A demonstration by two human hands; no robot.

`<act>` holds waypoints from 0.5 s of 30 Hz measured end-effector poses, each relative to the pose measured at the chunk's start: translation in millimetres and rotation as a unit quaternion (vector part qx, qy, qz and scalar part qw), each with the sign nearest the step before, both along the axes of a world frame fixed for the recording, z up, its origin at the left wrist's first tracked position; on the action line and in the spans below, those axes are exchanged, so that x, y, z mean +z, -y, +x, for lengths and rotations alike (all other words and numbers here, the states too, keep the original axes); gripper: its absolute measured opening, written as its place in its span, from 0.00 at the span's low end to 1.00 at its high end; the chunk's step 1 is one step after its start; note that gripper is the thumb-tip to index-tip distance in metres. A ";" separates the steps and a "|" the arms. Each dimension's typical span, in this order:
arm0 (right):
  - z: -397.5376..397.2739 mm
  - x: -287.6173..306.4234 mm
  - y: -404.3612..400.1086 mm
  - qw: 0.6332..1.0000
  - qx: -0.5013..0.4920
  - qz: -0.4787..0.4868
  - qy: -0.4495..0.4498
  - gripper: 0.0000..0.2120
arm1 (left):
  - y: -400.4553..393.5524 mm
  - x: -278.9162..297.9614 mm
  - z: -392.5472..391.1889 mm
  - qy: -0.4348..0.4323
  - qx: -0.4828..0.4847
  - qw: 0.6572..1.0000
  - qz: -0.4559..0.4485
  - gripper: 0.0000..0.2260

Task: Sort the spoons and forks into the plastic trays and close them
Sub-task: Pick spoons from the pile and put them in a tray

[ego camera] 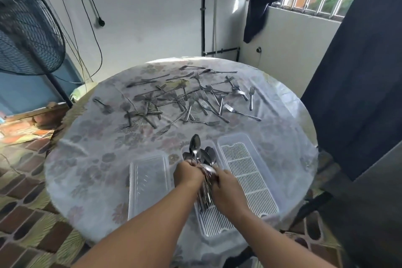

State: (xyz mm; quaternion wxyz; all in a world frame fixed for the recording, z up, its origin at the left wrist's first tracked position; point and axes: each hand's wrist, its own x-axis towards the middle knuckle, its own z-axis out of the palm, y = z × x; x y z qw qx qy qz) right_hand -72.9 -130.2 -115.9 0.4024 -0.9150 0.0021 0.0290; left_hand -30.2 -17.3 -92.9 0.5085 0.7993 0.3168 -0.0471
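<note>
Both hands, left [187,173] and right [225,183], grip spoon bundle [201,154] over middle tray [214,222]. Risk: loose bundle fans, spoons spill beside tray onto bench [91,180].

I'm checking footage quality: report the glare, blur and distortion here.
Head view: window light washes out the table's far rim; wide-angle lens bows the fan and floor at the edges; scattered forks look soft; both hands and the spoons are reasonably sharp.
</note>
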 end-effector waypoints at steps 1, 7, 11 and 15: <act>-1.1 -3.6 -0.2 1.000 0.001 -0.014 0.005 0.13 | -2.6 -0.4 0.9 0.008 0.006 1.000 -0.005 0.11; -5.5 -12.5 -4.2 0.998 0.015 -0.062 -0.017 0.16 | -12.7 0.0 1.2 0.011 0.017 0.999 -0.032 0.11; 1.6 -17.1 -2.6 0.997 0.022 -0.040 -0.069 0.24 | -13.7 -10.1 0.2 -0.023 0.010 0.999 -0.025 0.09; 7.6 -18.0 -5.6 0.998 0.028 -0.030 -0.055 0.20 | -9.9 -12.6 -3.6 -0.041 0.007 0.999 -0.008 0.08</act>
